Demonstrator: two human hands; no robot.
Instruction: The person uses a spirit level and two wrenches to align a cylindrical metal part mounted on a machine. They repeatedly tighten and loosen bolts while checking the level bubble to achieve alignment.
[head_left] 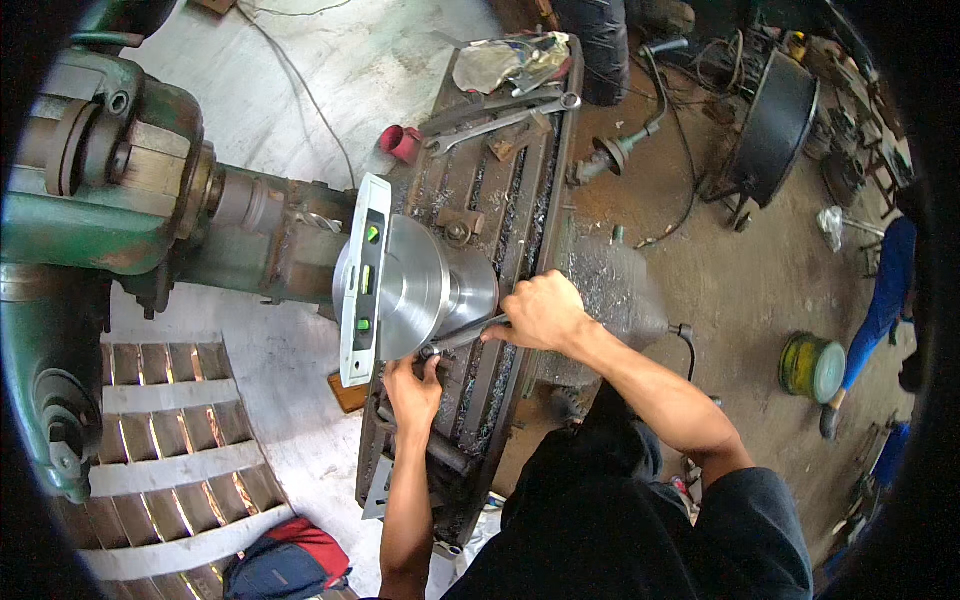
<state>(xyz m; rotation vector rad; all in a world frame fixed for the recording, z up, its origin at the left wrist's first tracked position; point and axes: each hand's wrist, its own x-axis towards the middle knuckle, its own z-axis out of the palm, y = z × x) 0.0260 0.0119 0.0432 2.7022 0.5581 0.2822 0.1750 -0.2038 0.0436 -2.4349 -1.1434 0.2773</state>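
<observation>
A shiny turned metal flange (pixel 410 280) with a narrower cylindrical neck sits on the slotted machine table (pixel 480 400). Against its wide face stands a white spirit level (pixel 366 285) with green vials. My right hand (pixel 545 312) is closed round the near end of a wrench (pixel 470 336), just beside the neck. The wrench's far end reaches a bolt or nut at the flange's lower edge. There my left hand (pixel 412 392) has its thumb and fingers closed in at the wrench's head; what exactly they pinch is hidden.
A green machine head (pixel 110 190) with a spindle fills the left. Another wrench (pixel 500 125), a clamp block (pixel 460 225) and metal chips lie on the table. A red cup (pixel 399 143) is beyond its left edge. A work lamp (pixel 610 155) stands right; a person's blue-clad leg (pixel 880 300) is farther off.
</observation>
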